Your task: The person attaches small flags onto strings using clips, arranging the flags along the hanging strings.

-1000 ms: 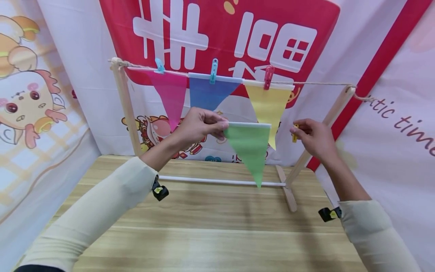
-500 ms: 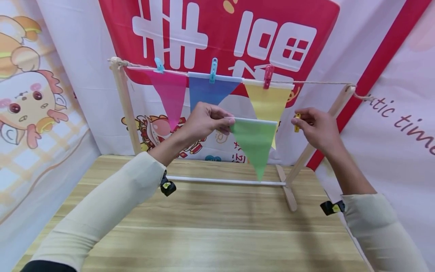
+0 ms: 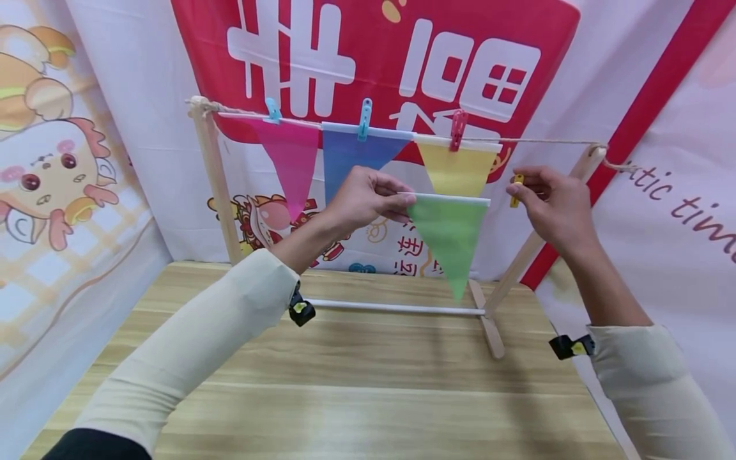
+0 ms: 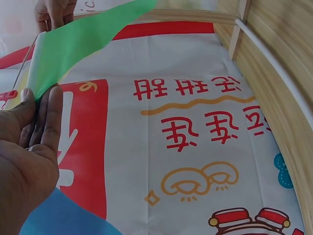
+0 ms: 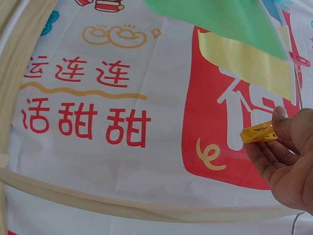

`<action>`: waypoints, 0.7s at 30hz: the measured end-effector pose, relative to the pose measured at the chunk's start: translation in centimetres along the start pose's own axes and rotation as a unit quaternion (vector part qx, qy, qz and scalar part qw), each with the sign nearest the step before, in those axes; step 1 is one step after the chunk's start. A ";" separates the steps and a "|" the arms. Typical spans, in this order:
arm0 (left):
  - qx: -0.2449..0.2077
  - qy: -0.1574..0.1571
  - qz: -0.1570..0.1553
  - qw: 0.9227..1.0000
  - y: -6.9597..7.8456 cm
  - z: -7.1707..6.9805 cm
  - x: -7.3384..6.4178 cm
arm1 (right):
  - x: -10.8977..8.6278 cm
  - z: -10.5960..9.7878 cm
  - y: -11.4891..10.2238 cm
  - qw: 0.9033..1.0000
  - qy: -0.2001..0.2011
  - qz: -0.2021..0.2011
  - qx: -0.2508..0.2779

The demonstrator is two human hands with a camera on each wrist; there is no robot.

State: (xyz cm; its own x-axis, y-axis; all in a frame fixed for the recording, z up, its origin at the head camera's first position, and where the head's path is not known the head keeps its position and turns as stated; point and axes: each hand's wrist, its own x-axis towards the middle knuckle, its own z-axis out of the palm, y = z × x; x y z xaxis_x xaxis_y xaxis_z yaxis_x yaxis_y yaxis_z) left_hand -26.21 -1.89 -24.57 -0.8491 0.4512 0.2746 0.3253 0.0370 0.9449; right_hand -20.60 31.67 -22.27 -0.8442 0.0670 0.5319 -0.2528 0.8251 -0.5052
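Observation:
In the head view my left hand (image 3: pixel 370 199) pinches the upper left corner of a green triangular pennant (image 3: pixel 451 236), which hangs point down in front of the yellow pennant (image 3: pixel 454 167). The left wrist view shows thumb and fingers on the green pennant's white top edge (image 4: pixel 35 63). To the right, my right hand (image 3: pixel 558 206) pinches a yellow clothespin (image 3: pixel 516 190) between thumb and fingers, apart from the pennant. Above both hands a string (image 3: pixel 540 140) bears the yellow, blue (image 3: pixel 359 156) and pink (image 3: pixel 294 160) pennants, held by a red clothespin (image 3: pixel 457 130) and two blue ones (image 3: pixel 365 119).
The string is tied between two wooden posts, left (image 3: pixel 215 179) and right (image 3: pixel 520 262). A white rod (image 3: pixel 397 308) joins them low down. The stand is on a wooden table (image 3: pixel 356 390), before a printed cloth backdrop (image 3: pixel 494 70).
My left hand has carried the green pennant to the right and slightly up. The right hand has risen and shifted right with the yellow clothespin.

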 end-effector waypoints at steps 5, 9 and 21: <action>-0.011 0.007 0.006 1.000 0.2 0.5 0.3 | 0.2 -0.5 -0.3 1.000 0.019 -0.008 0.008; -0.021 0.016 0.010 1.000 0.4 0.8 0.4 | 0.3 -0.9 -0.8 0.999 0.027 -0.013 0.009; -0.016 0.024 0.017 0.999 1.2 2.1 1.0 | 1.0 -1.8 -1.4 0.998 0.051 -0.029 0.024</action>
State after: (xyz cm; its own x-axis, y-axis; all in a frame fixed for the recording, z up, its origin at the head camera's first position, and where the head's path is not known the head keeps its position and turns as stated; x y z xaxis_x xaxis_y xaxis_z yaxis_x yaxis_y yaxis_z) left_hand -25.74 0.49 -23.58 -0.8574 0.4081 0.3136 0.3410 -0.0059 0.9400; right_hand -20.23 31.60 -19.85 -0.7760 0.0790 0.6258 -0.3237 0.8017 -0.5025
